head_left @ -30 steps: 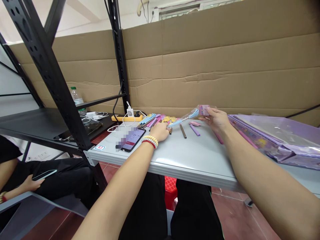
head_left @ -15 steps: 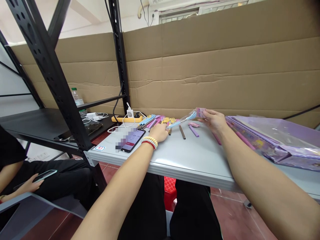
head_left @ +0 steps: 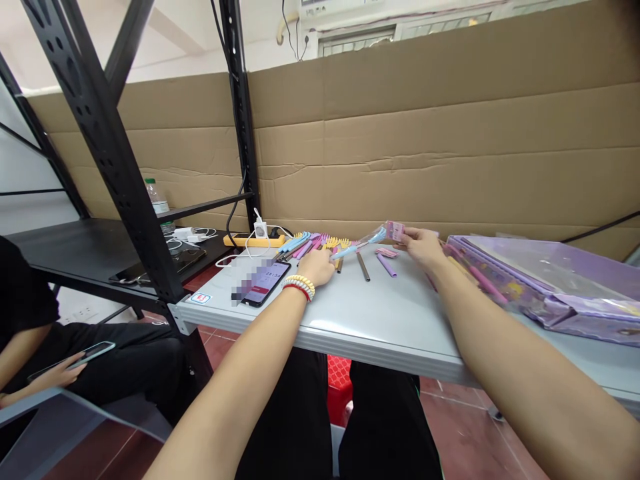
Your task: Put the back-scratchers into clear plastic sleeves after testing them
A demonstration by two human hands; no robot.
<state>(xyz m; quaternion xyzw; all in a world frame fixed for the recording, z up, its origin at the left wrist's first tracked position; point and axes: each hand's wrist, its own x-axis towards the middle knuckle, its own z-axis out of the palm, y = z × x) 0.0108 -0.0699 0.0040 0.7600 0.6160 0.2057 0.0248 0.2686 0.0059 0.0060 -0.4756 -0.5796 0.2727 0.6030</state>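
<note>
A light blue long-handled stick [head_left: 346, 252] lies slantwise between my hands, its far end inside a clear plastic sleeve [head_left: 373, 235] with a pink printed top [head_left: 395, 231]. My left hand [head_left: 319, 268] is closed around the near end of the stick. My right hand [head_left: 421, 247] pinches the sleeve at its pink top. Past my left hand lies a pile of blue, purple and yellow sticks with toothed heads [head_left: 306, 244], partly hidden by it. A dark stick [head_left: 363, 267], a purple stick [head_left: 387, 265] and a small pink piece [head_left: 387, 253] rest between my hands.
A phone [head_left: 264, 283] lies on the grey table [head_left: 380, 320], left of my left hand. Behind it is a yellow power strip [head_left: 250, 240] with a charger. Purple transparent packaging [head_left: 545, 280] sits at right. A black shelf post [head_left: 120, 167] and a seated person [head_left: 100, 360] are at left.
My right hand and the pink top of the sleeve have shifted slightly left and down. My left hand stays almost in place on the blue stick. The camera view has tilted a little.
</note>
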